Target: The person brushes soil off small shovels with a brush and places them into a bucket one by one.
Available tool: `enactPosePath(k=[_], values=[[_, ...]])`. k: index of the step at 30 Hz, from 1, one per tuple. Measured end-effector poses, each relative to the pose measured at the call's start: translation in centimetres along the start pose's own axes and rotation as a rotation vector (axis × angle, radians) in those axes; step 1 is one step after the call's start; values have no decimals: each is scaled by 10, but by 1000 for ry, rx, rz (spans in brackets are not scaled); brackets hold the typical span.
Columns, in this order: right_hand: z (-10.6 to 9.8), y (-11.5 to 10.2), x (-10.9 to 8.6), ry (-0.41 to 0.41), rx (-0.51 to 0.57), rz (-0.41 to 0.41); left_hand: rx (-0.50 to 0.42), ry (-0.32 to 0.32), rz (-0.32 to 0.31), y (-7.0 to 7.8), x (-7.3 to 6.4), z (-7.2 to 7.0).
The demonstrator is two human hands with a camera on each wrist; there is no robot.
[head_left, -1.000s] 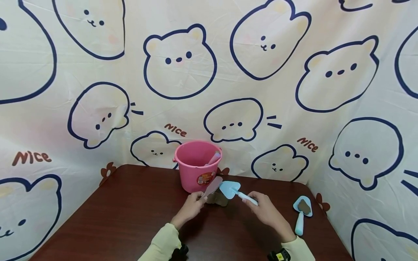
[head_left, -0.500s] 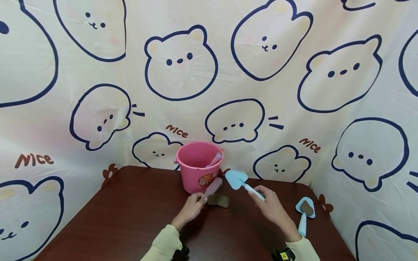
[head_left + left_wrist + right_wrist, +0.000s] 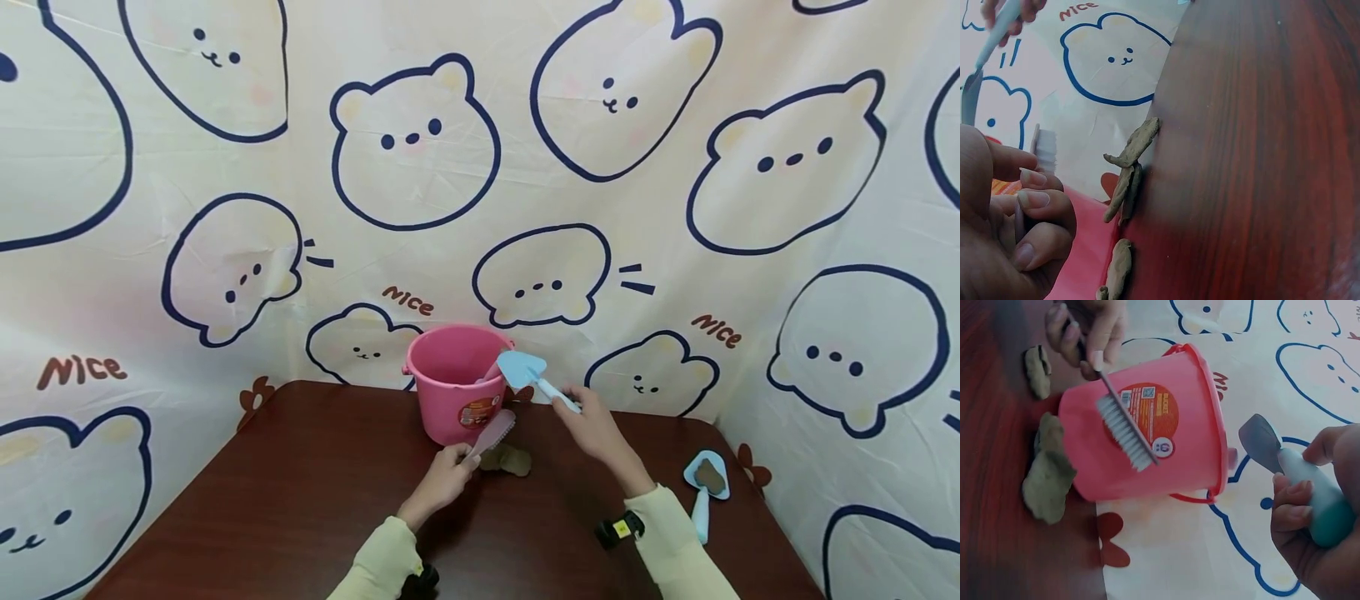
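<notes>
My left hand [image 3: 441, 479] grips the handle of a pinkish brush [image 3: 493, 432], its white bristles [image 3: 1125, 432] showing in the right wrist view. It is held in front of the pink bucket [image 3: 442, 404]. My right hand [image 3: 595, 427] grips the pale handle of a small light-blue trowel [image 3: 522, 368]. The trowel's blade is raised and overlaps the bucket's right rim in the head view; no clay shows on it. Brown clay pieces [image 3: 513, 460] lie on the table at the bucket's foot, with several pieces [image 3: 1138, 144] visible in the left wrist view.
A second light-blue trowel [image 3: 701, 512] lies at the table's right side with a brown lump [image 3: 708, 475] on its blade. A pale pinkish handle [image 3: 490, 372] leans inside the bucket. The dark wooden table [image 3: 300, 500] meets a bear-print cloth [image 3: 412, 183] behind.
My right hand has lifted the trowel from beside the brush and clay, first up and right, then up and left to the bucket's rim. My left hand stays nearly in place with the brush.
</notes>
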State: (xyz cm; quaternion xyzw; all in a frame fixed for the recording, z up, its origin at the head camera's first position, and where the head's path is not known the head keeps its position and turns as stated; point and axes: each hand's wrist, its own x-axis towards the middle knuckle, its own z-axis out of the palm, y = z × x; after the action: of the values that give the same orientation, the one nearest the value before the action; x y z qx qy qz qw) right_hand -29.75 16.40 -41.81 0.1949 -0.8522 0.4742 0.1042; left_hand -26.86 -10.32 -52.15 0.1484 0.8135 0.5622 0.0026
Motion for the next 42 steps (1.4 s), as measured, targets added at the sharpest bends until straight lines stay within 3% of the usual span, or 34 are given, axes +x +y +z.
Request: enactPosePath(k=[10, 20, 27, 33, 42], values=[[26, -9, 44, -36, -2, 8, 22, -3, 5, -4, -1, 4], [54, -24, 71, -87, 18, 64, 42, -7, 9, -3, -1, 8], [68, -36, 88, 1, -117, -34, 55, -3, 15, -3, -2, 9], [81, -37, 99, 4, -168, -77, 65, -1, 24, -6, -1, 11], [89, -49, 112, -56, -165, 9, 82, -8, 18, -6, 0, 10]])
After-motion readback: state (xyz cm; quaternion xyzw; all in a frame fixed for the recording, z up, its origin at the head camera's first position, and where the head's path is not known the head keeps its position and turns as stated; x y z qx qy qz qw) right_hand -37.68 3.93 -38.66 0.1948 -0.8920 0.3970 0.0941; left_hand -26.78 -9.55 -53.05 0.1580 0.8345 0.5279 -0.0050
